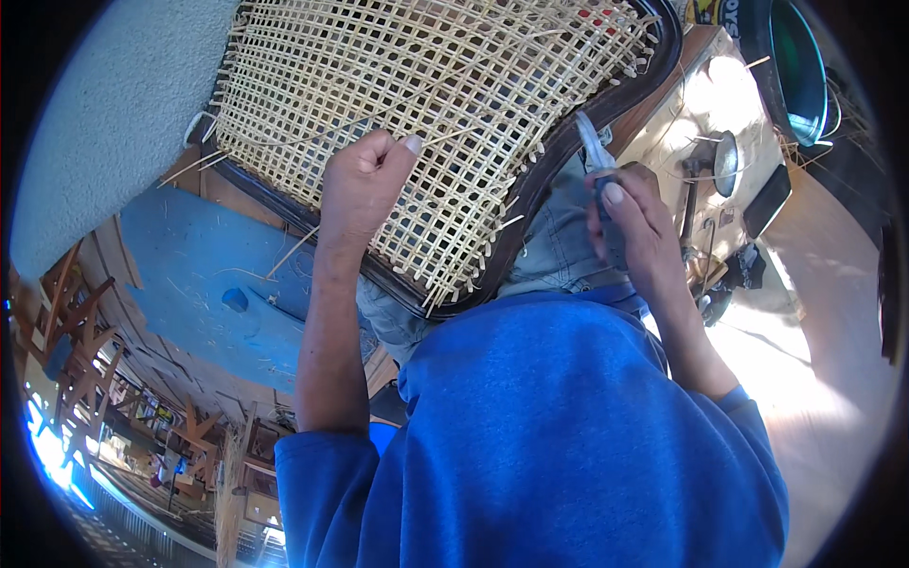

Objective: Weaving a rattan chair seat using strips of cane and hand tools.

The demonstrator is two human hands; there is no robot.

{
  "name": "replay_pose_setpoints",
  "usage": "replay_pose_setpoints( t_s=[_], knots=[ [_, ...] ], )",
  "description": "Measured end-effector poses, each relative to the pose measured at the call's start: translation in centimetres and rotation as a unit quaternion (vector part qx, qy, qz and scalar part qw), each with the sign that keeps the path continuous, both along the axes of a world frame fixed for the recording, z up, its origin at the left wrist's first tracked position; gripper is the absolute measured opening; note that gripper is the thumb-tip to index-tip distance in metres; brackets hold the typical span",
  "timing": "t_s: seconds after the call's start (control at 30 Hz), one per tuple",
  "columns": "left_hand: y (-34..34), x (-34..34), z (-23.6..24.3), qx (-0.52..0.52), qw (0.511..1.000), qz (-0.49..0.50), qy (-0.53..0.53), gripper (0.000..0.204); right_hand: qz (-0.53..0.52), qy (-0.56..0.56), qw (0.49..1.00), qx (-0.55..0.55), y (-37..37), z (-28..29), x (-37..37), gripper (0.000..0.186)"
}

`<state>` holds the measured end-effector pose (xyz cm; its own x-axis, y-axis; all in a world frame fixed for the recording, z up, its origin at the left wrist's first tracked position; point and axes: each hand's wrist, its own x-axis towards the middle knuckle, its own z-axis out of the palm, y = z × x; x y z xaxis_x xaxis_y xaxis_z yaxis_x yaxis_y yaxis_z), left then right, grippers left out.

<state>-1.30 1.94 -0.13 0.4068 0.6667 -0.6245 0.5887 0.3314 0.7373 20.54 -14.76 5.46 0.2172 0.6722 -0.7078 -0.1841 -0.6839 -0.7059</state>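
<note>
A woven cane panel in a dark wooden frame rests across my lap, with trimmed strand ends bristling along its edge. Over the middle of the weave my left hand is closed, thumb up, on a thin cane strand that runs out to the right beside the thumb. To the right of the frame, my right hand grips a knife by its dark handle. Its pale blade points up and away, close to the frame's edge. My left fingertips are hidden inside the fist.
A light wooden bench at right bears a hammer, a round metal piece and a dark flat block. Beyond stands a dark bucket. At left are a blue sheet, a white textured surface and wooden chair frames.
</note>
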Motion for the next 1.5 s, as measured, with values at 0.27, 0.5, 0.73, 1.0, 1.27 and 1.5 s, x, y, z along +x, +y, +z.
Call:
replay_pose_setpoints(
  t_s=[0.27, 0.5, 0.73, 1.0, 1.27, 1.5],
  knots=[
    [-0.2, 0.5, -0.2, 0.104, 0.989, -0.078, 0.078, 0.043, 0.005, -0.262, 0.948, 0.182, 4.6, 1.9, 2.5, 0.020],
    [-0.2, 0.3, 0.0, 0.104, 0.988, -0.085, 0.076, 0.041, 0.050, -0.256, 0.843, 0.470, 7.4, 2.3, 1.5, 0.032],
    [0.1, 0.4, -0.1, 0.112, 0.987, -0.087, 0.069, 0.043, 0.036, -0.301, 0.857, 0.418, 6.4, -1.2, 1.2, 0.031],
    [-0.1, 0.6, 0.4, 0.136, 0.984, -0.091, 0.076, 0.044, 0.148, -0.341, 0.908, 0.194, 6.4, -0.4, 2.5, 0.019],
    [-5.2, -1.7, 3.8, 0.486, 0.870, -0.007, 0.080, 0.023, 0.403, -0.417, 0.814, 0.034, 4.8, 0.2, 4.6, 0.036],
    [-14.0, -4.8, 3.3, 0.328, 0.926, 0.170, 0.084, 0.045, 0.511, -0.498, 0.699, -0.044, 6.5, 0.0, 3.9, 0.033]
  ],
)
